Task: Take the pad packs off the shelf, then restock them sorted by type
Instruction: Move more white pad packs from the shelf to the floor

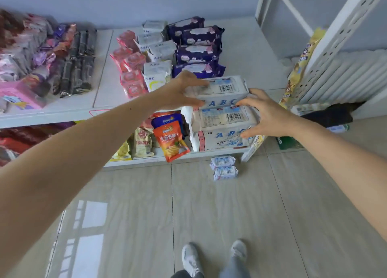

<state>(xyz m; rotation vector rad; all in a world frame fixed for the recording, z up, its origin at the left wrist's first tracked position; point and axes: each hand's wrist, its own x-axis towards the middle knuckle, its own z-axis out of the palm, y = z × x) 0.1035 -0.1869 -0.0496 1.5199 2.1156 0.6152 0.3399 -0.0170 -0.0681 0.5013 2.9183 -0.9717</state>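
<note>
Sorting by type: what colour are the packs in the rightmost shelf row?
Dark purple packs, clearest in the head view.

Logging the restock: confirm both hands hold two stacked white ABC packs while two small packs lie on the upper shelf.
Wrong place. Head view: the two small white-and-blue packs lie on the tiled floor. Both hands, left and right, do hold the two stacked white ABC packs.

the right part of the top shelf (247,54) is bare, open to a hand from the front (the white upright (335,41) closes it on the far right). left of it stand tight rows of purple packs (198,54), white abc packs (159,49) and pink packs (129,68). two small packs (224,167) lie on the floor (209,215) near the shelf foot.
</note>
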